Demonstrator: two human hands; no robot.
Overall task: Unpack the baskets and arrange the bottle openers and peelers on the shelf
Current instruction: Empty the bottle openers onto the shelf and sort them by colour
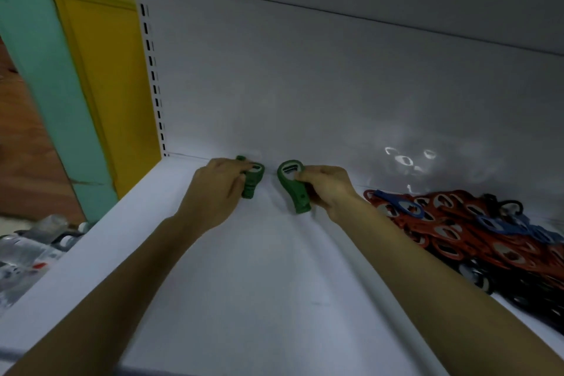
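Observation:
Both my arms reach to the back of a white shelf (244, 268). My left hand (213, 189) grips a green bottle opener (254, 180) that lies near the rear wall, its fingers curled over the opener's head. A second green bottle opener (294, 189) sits just to the right, with my right hand (326, 189) pinching its side. The two openers lie side by side, a small gap between them, handles pointing toward me. A heap of red and blue bottle openers (476, 232) covers the shelf's right side.
The shelf's white back panel (305, 85) rises behind the openers, with a slotted upright (152, 70) at its left. Left of the shelf stand a teal post (45, 70) and a yellow panel (106, 70). Packaged goods (33, 250) lie below at the far left.

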